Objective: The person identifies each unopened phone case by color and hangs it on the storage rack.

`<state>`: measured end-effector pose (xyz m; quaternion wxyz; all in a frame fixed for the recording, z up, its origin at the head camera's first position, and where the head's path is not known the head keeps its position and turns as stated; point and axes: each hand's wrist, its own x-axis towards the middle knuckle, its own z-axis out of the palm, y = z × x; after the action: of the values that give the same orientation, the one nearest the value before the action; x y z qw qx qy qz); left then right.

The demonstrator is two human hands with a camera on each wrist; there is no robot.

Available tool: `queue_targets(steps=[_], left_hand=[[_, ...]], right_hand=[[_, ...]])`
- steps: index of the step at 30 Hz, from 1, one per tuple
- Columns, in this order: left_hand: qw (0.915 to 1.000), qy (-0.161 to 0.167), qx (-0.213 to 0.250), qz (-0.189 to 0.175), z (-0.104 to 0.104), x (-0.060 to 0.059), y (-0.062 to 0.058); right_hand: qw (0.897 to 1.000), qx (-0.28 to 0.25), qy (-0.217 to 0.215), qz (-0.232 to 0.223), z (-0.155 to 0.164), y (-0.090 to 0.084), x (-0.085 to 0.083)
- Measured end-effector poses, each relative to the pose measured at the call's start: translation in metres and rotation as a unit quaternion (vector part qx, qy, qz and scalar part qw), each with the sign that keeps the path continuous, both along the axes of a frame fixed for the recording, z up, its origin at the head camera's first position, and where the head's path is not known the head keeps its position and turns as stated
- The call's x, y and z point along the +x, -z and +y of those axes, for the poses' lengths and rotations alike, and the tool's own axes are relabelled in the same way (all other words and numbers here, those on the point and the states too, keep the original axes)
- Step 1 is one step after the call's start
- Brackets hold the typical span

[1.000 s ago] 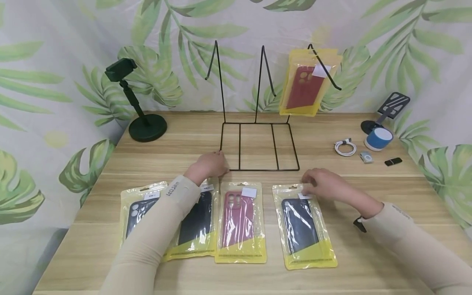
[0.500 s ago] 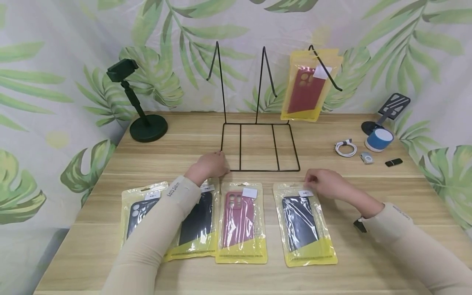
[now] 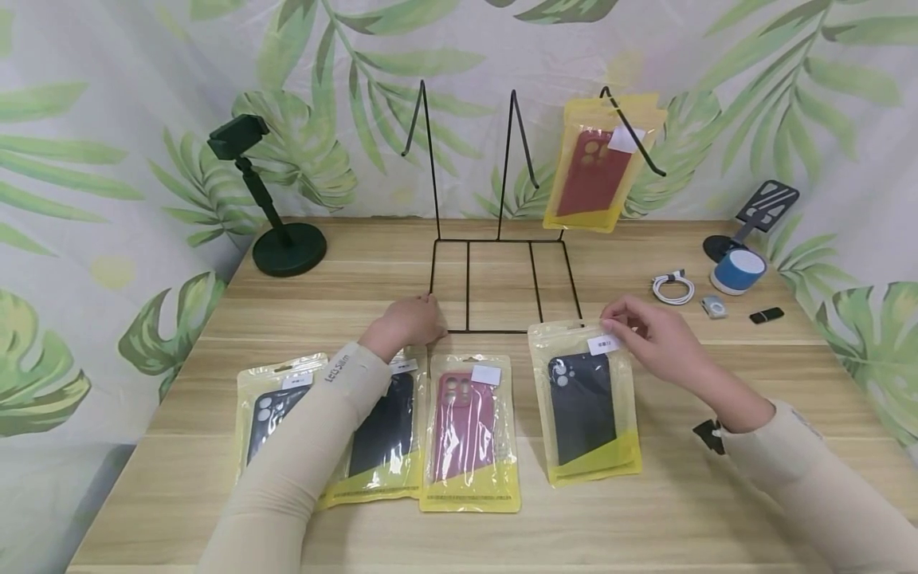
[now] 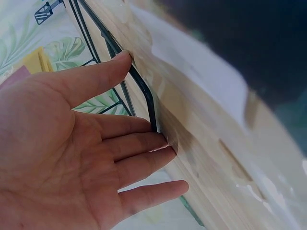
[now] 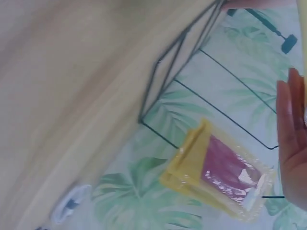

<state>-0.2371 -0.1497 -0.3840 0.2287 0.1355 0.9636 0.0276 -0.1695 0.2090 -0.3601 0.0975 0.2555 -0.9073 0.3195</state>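
In the head view, my right hand (image 3: 656, 339) pinches the top right corner of a clear-and-yellow bag (image 3: 627, 399) with a black phone case (image 3: 582, 406) inside. The bag's top edge overlaps the front of the black wire rack (image 3: 502, 330). My left hand (image 3: 409, 325) is at the rack's front left corner. Seen from the left wrist, the thumb and fairly straight fingers (image 4: 144, 167) touch the rack's wire (image 4: 144, 93), palm showing. From the right wrist, only part of the right hand (image 5: 295, 158) shows, at the frame's edge.
A bagged pink case (image 3: 464, 430) and bagged dark cases (image 3: 383, 426) lie in front, partly under the left sleeve. Bagged red cases (image 3: 595, 179) hang on the rack's right hook. A green stand (image 3: 287, 249) is left; a blue speaker (image 3: 736, 273), white cable (image 3: 672, 287) and small items are right.
My right hand has taken hold of the rightmost bag's corner and raised its top, bringing the bag up and toward the rack. The left hand has stayed at the rack's corner.
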Motion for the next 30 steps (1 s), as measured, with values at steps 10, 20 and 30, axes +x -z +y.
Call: queue_targets(steps=[10,20,30], left_hand=[[1.0,0.001,-0.004,0.001,-0.001,-0.001,0.001],[1.0,-0.005,0.0,0.003,-0.001,0.0,0.001],[1.0,-0.004,0.002,0.004,-0.002,0.0,0.001]], right_hand=[[0.975,-0.111,-0.105,0.163,-0.006,-0.015,0.005],[0.964,-0.135,-0.111,0.198,-0.018,-0.032,-0.008],[0.967,-0.154,-0.082,0.183,-0.041,-0.045,-0.028]])
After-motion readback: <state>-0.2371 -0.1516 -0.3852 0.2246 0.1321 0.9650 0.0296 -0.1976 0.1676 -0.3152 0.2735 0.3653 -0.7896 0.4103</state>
